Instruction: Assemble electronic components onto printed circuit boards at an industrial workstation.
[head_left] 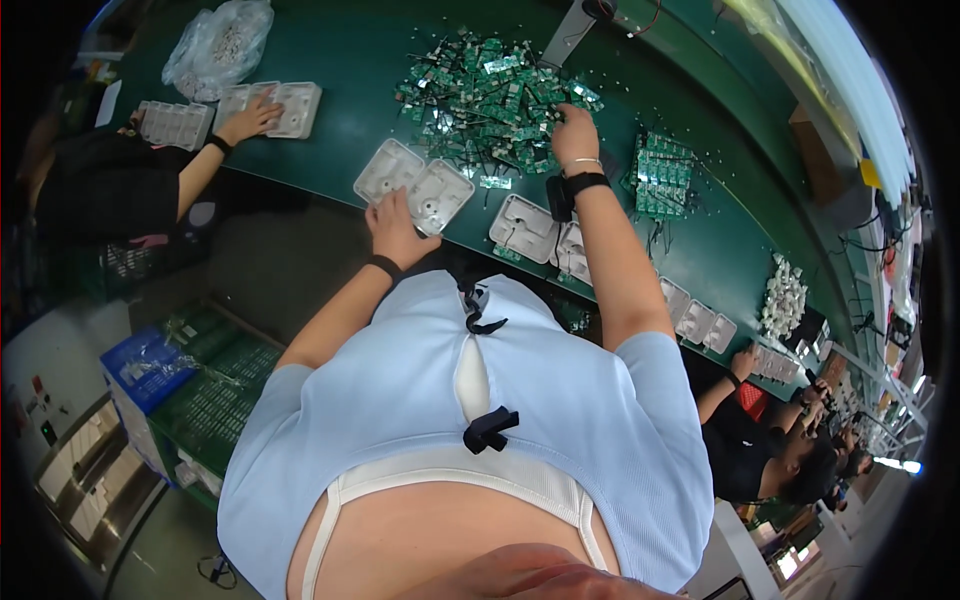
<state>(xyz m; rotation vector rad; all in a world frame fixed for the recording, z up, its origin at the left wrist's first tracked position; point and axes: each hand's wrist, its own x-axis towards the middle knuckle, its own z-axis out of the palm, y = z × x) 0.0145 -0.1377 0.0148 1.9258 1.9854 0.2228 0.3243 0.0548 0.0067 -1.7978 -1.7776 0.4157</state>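
Observation:
My left hand [397,230] holds the near edge of a white plastic housing [440,196], its fingers over the rim and its thumb along the side. A second open white shell [390,172] lies against it, farther left. Both shells show shallow recesses inside. My right hand [575,137] reaches to the right edge of a heap of small green circuit boards [480,100] with dark wires. Its fingers are curled together there, and what they pinch is hidden. More white shells [525,228] lie under my right forearm, at the table's near edge.
Stacked green circuit boards [662,175] lie right of my right arm, and a metal post [572,35] stands behind the heap. At left a co-worker's hand [250,117] touches white housings [297,108] near a plastic bag [220,45]. White parts [783,300] are piled at right near another worker.

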